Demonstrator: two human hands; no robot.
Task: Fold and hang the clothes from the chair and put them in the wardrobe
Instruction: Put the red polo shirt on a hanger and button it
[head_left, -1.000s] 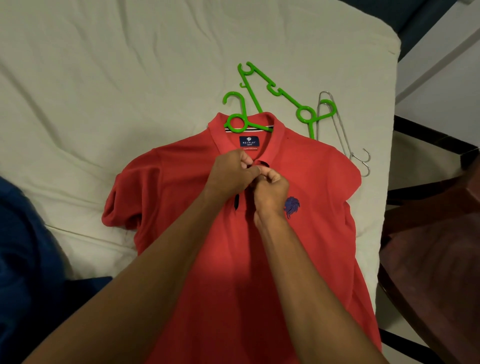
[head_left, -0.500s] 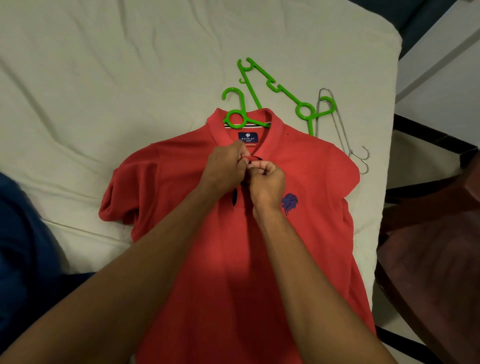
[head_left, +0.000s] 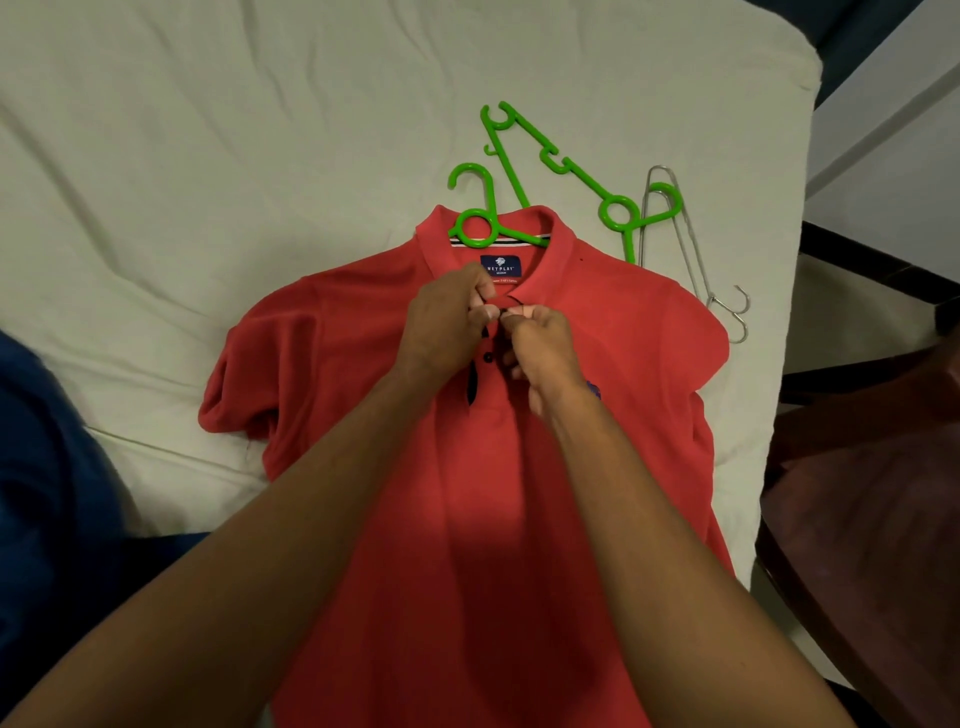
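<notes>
The red short-sleeved polo shirt (head_left: 519, 493) lies flat, front up, on the white bed sheet (head_left: 208, 156). Left hand (head_left: 447, 322) and right hand (head_left: 540, 348) both pinch its placket just below the collar. Navy neck label (head_left: 501, 266) reads "NETPLAY".

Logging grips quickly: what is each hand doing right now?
Left hand: closed, pinching the red polo shirt at its placket.
Right hand: closed, pinching the same placket.

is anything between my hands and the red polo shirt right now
Nothing visible. Your left hand and right hand already pinch the red polo shirt at its placket, just below the collar.
</notes>
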